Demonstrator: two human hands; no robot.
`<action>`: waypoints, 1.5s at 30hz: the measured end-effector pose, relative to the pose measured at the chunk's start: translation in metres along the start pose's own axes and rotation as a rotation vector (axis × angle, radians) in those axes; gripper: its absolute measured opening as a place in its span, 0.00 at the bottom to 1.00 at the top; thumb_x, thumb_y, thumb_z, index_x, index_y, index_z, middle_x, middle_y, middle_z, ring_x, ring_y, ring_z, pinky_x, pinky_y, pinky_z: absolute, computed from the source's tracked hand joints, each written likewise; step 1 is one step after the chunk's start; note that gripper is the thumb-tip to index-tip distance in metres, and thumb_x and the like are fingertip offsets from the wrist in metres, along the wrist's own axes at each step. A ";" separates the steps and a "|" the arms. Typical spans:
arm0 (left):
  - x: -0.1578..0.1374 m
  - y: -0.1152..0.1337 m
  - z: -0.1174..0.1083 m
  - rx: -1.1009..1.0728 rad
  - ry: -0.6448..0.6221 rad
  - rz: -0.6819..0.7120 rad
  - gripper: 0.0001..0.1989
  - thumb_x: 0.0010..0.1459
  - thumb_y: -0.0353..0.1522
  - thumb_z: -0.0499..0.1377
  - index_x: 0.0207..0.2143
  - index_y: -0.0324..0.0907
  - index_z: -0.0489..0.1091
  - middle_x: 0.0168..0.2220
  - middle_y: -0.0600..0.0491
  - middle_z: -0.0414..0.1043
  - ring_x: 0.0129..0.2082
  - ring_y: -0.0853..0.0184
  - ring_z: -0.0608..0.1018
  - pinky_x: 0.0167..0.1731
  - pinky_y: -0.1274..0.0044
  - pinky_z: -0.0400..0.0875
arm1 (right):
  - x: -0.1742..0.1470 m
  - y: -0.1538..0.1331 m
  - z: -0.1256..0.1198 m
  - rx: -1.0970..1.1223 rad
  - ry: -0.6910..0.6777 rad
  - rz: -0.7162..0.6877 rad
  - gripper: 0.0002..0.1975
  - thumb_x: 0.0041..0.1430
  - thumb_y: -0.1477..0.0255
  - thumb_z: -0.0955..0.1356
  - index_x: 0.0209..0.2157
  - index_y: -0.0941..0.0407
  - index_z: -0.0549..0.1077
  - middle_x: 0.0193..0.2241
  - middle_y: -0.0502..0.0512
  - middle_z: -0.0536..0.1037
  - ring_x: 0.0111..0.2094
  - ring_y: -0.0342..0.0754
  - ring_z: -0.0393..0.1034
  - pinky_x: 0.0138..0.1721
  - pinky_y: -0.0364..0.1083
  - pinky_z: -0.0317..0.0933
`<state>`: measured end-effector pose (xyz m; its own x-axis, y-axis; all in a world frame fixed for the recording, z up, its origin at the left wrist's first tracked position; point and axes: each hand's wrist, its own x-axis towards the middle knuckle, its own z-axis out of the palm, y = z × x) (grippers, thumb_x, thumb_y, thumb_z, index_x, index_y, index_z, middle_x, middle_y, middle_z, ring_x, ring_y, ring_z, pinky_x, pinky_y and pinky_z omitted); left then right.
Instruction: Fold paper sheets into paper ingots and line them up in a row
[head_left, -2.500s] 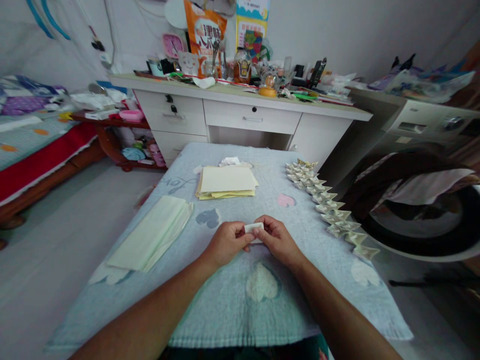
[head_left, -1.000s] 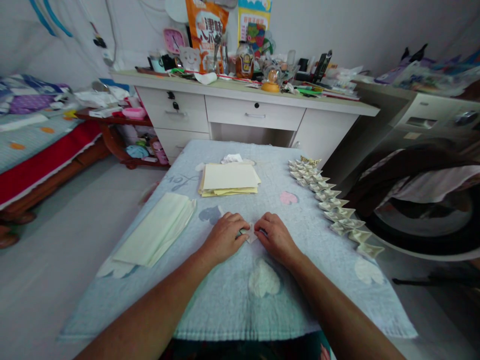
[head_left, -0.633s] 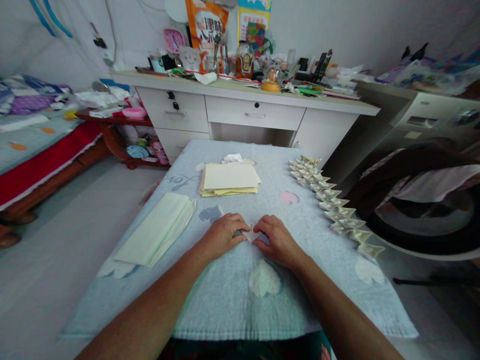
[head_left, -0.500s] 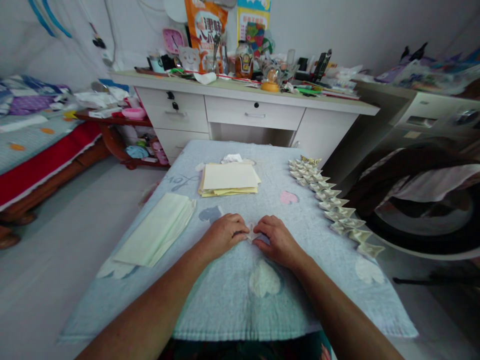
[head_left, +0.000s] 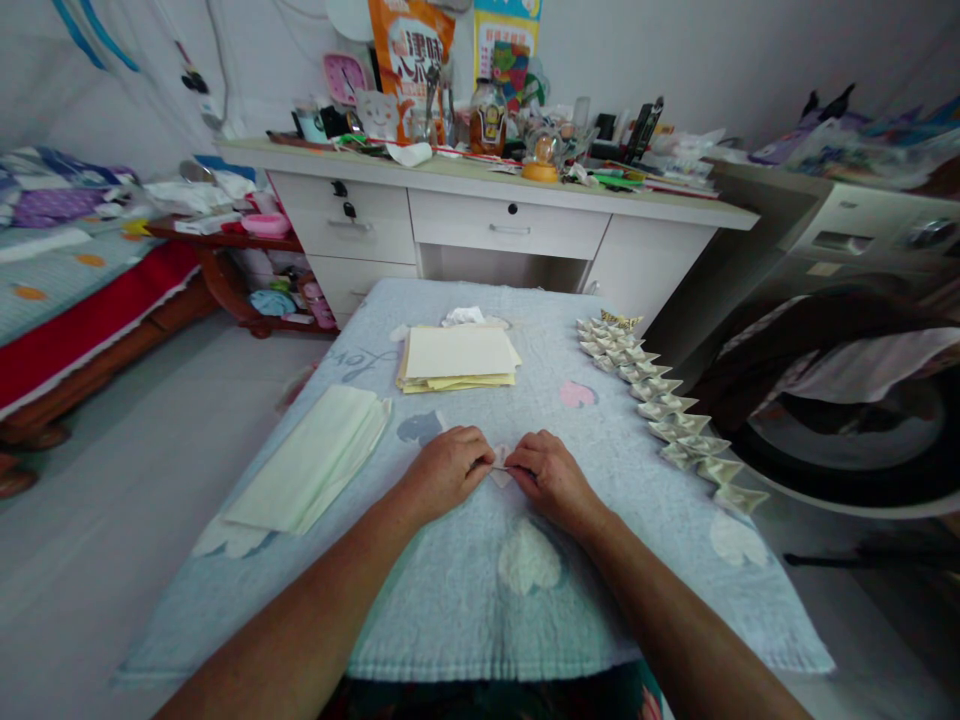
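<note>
Paper [head_left: 501, 479], pinched by left hand [head_left: 454, 466] and right hand [head_left: 553, 474]; bench [head_left: 442, 600] stretches to its six-o'clock edge [head_left: 480, 672]. Over at three, clothes [head_left: 862, 372] spill from an open washer [head_left: 874, 218].

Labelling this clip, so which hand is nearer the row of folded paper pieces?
Right. The right hand has the row of folded paper pieces off to its right; the left hand sits farther away, left of the right one.
</note>
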<state>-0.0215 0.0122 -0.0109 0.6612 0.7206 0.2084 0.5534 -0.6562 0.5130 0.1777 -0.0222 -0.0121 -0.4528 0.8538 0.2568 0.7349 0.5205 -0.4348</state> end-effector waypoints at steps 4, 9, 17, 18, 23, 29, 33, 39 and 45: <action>-0.001 0.001 0.000 0.006 0.000 0.009 0.07 0.58 0.27 0.55 0.32 0.41 0.73 0.32 0.51 0.70 0.37 0.66 0.72 0.38 0.76 0.65 | -0.001 0.001 0.001 0.001 0.008 0.006 0.07 0.60 0.76 0.66 0.32 0.56 0.76 0.29 0.54 0.73 0.35 0.47 0.64 0.39 0.46 0.54; -0.002 0.005 -0.001 -0.014 0.002 0.009 0.07 0.56 0.25 0.55 0.30 0.41 0.72 0.32 0.51 0.69 0.36 0.66 0.71 0.38 0.75 0.65 | -0.002 0.000 -0.001 -0.010 0.032 0.063 0.05 0.56 0.79 0.67 0.30 0.57 0.74 0.30 0.54 0.71 0.35 0.47 0.63 0.40 0.46 0.54; -0.001 0.004 0.002 -0.023 0.043 -0.039 0.06 0.54 0.26 0.55 0.29 0.41 0.73 0.32 0.51 0.68 0.37 0.65 0.70 0.39 0.74 0.65 | -0.001 0.003 -0.004 0.007 -0.010 0.140 0.02 0.57 0.76 0.68 0.31 0.56 0.75 0.31 0.53 0.71 0.36 0.47 0.61 0.39 0.46 0.52; 0.000 0.004 0.002 -0.024 0.052 -0.042 0.07 0.55 0.26 0.55 0.29 0.41 0.72 0.33 0.51 0.68 0.37 0.64 0.70 0.39 0.73 0.65 | -0.001 0.003 -0.005 0.015 -0.013 0.161 0.02 0.57 0.75 0.69 0.31 0.56 0.75 0.31 0.53 0.71 0.36 0.47 0.61 0.39 0.46 0.51; 0.000 0.002 0.005 -0.025 0.075 -0.064 0.06 0.54 0.27 0.56 0.29 0.40 0.72 0.33 0.51 0.67 0.37 0.65 0.70 0.40 0.73 0.65 | -0.001 0.004 -0.006 0.074 -0.025 0.222 0.04 0.58 0.74 0.68 0.31 0.55 0.75 0.32 0.53 0.71 0.37 0.47 0.61 0.40 0.47 0.51; 0.001 0.003 0.003 -0.027 0.087 -0.112 0.04 0.53 0.27 0.57 0.27 0.40 0.71 0.32 0.51 0.67 0.37 0.64 0.70 0.41 0.72 0.64 | 0.001 0.003 -0.003 0.033 -0.025 0.283 0.05 0.59 0.72 0.67 0.31 0.56 0.75 0.33 0.54 0.70 0.38 0.48 0.60 0.41 0.48 0.50; 0.001 0.001 0.002 -0.008 0.073 -0.138 0.03 0.52 0.30 0.59 0.26 0.41 0.72 0.32 0.52 0.67 0.37 0.63 0.70 0.43 0.70 0.63 | 0.003 0.000 -0.002 -0.014 -0.036 0.311 0.06 0.59 0.71 0.66 0.31 0.56 0.75 0.33 0.55 0.70 0.38 0.49 0.60 0.40 0.48 0.48; 0.002 -0.001 0.003 0.014 0.048 -0.143 0.07 0.55 0.30 0.56 0.26 0.41 0.71 0.33 0.52 0.68 0.37 0.64 0.69 0.42 0.70 0.61 | 0.004 -0.002 -0.003 -0.061 -0.049 0.344 0.08 0.61 0.69 0.65 0.31 0.56 0.74 0.34 0.55 0.70 0.38 0.49 0.59 0.39 0.48 0.47; 0.003 0.003 0.003 0.041 0.042 -0.197 0.08 0.56 0.30 0.55 0.27 0.42 0.72 0.33 0.52 0.69 0.38 0.64 0.69 0.43 0.71 0.61 | 0.005 -0.004 -0.003 -0.093 -0.074 0.364 0.10 0.62 0.69 0.64 0.31 0.56 0.74 0.35 0.54 0.70 0.39 0.49 0.58 0.38 0.47 0.46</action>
<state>-0.0159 0.0118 -0.0114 0.5170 0.8441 0.1421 0.6908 -0.5095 0.5130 0.1737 -0.0202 -0.0064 -0.1863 0.9819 0.0352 0.8954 0.1844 -0.4053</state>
